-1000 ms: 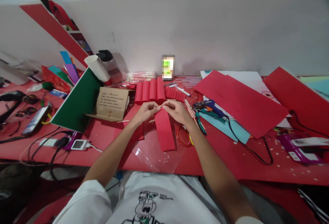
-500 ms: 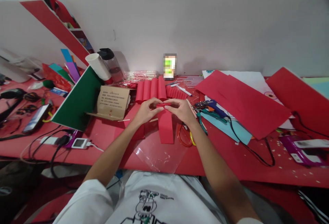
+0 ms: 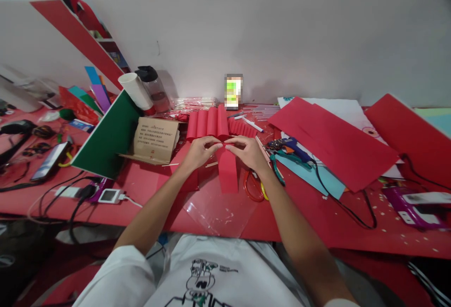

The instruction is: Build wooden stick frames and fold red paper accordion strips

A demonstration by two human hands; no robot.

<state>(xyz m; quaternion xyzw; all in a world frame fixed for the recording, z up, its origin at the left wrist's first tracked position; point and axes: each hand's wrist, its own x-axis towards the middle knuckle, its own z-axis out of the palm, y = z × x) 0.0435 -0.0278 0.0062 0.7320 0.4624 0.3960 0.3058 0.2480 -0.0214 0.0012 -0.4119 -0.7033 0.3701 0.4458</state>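
Observation:
Between my two hands hangs a strip of red paper (image 3: pixel 228 175), its far end rolled up at my fingertips and its loose end pointing toward me. My left hand (image 3: pixel 202 152) pinches the left side of the roll, and my right hand (image 3: pixel 248 151) pinches the right side; the fingers hide most of the roll. Just beyond the hands lie several finished red paper rolls (image 3: pixel 212 122) side by side. Smaller red rolls (image 3: pixel 243 127) sit in a row to their right. Scissors with red and yellow handles (image 3: pixel 252 187) lie beside my right wrist.
A brown cardboard box (image 3: pixel 155 140) and a green board (image 3: pixel 107 140) stand at the left. To the right are a blue glue gun (image 3: pixel 296 149) with its cable, teal-handled pliers (image 3: pixel 277 170) and red sheets (image 3: pixel 334 140). A phone (image 3: pixel 233 91) leans on the partition.
The rolled end has turned a little further, and the hanging strip looks slightly shorter. My fingertips have come closer together over the roll.

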